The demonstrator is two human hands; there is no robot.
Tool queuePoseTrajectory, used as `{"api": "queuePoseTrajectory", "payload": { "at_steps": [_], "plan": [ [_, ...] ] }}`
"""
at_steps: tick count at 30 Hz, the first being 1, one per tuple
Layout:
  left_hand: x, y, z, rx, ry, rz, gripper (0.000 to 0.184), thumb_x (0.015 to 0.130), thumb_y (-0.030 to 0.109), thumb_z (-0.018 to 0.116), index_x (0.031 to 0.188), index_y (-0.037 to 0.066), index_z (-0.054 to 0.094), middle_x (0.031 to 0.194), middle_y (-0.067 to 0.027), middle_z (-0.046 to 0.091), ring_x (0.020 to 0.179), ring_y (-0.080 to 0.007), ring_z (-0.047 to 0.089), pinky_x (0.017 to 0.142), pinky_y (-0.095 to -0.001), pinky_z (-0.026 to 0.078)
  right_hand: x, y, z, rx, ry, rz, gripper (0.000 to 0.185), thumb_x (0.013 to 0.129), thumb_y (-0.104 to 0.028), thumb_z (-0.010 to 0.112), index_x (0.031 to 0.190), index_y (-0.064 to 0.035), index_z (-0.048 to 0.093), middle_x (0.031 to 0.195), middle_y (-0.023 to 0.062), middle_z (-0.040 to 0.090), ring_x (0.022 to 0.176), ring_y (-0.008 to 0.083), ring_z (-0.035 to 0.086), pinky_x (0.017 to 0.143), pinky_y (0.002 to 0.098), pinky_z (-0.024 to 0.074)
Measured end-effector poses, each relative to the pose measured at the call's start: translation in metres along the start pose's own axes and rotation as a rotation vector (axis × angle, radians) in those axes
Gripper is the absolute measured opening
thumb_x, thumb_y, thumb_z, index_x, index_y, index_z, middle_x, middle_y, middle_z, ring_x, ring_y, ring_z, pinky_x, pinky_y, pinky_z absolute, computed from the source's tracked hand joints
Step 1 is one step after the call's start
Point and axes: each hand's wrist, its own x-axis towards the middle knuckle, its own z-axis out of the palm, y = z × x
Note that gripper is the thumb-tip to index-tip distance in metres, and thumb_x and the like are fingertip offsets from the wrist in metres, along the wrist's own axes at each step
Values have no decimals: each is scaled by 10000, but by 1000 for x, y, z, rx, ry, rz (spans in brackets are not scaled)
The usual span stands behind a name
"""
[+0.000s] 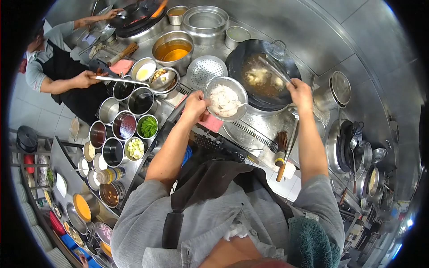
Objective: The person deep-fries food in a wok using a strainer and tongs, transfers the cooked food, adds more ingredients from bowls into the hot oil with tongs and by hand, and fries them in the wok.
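My left hand (195, 106) grips the rim of a round metal bowl (207, 99) with pale, wet-looking raw pieces (225, 100) inside. The bowl is tipped slightly towards me, beside the near left edge of a large black wok (237, 60). Hot oil bubbles in the wok around some pale battered pieces (258, 76). Closed round what look like metal tongs (276, 67), my right hand (300, 93) is over the wok's right rim. The tongs' far ends point down towards the oil; their exact contact is hard to make out.
A perforated strainer (206, 71) and a pot of amber oil (173, 51) stand left of the wok. Several seasoning pots surround chopped greens (147, 127). A co-worker (62, 71) at left holds a ladle over them. A brush (280, 149) lies at the counter's near edge.
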Motion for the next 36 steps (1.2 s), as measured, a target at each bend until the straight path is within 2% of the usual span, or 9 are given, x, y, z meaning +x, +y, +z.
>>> {"api": "queuePoseTrajectory", "payload": {
  "at_steps": [6,9,14,17,21,24,29,34,36],
  "plan": [
    [-2,9,-9,13,20,55,141,741,4,595,693,27,464,493,-87,513,349,-145,463,284,-296,314,-68,-64,-56,22,-203,-68,296,799,-198,648,1023,-4,637,945,205,653,885,351,635,783,392,496],
    [7,11,0,41,27,205,159,748,6,606,676,23,465,523,-67,517,409,-138,508,347,-291,374,-86,-53,-42,-44,-276,-441,233,797,-146,639,977,0,647,947,190,655,845,365,626,758,402,502],
    [7,25,14,85,7,130,152,739,-4,601,676,19,465,543,-73,525,420,-145,520,360,-290,385,-86,-45,-48,-62,-329,-380,181,806,-130,626,939,-12,663,892,168,660,802,351,630,719,392,507],
    [13,22,20,122,20,97,147,728,-1,601,676,15,464,551,-78,527,429,-151,531,373,-293,397,-77,-40,-67,18,-189,-302,167,795,-121,658,927,-21,680,773,173,654,663,305,636,622,348,483],
    [23,14,29,134,57,93,142,711,13,603,678,9,466,561,-82,527,434,-161,538,381,-305,406,-59,-37,-85,29,-191,-160,192,796,-144,669,940,-16,676,781,174,657,658,293,634,627,334,474],
    [20,20,31,179,67,32,133,707,18,600,677,7,471,568,-81,527,438,-166,544,383,-304,413,-51,-31,-73,-9,-188,-230,223,791,-157,678,956,-8,670,834,181,663,697,298,643,644,341,481],
    [27,17,35,105,64,32,132,709,26,596,672,8,471,566,-79,523,442,-166,552,379,-308,411,-55,-23,-24,-103,-324,-530,196,795,-135,649,920,15,663,925,187,660,815,349,638,745,389,511],
    [33,20,39,128,76,58,137,707,25,603,671,11,471,566,-75,521,445,-167,548,379,-308,410,-38,-25,-33,-53,-318,-453,170,796,-121,648,908,6,668,882,180,661,786,348,640,704,378,511],
    [37,19,44,49,89,56,141,722,19,611,699,27,472,507,-83,497,389,-158,456,337,-310,320,-31,-22,-44,22,-254,-456,154,794,-113,653,893,2,673,854,180,661,769,347,640,682,372,508]
  ]
}}
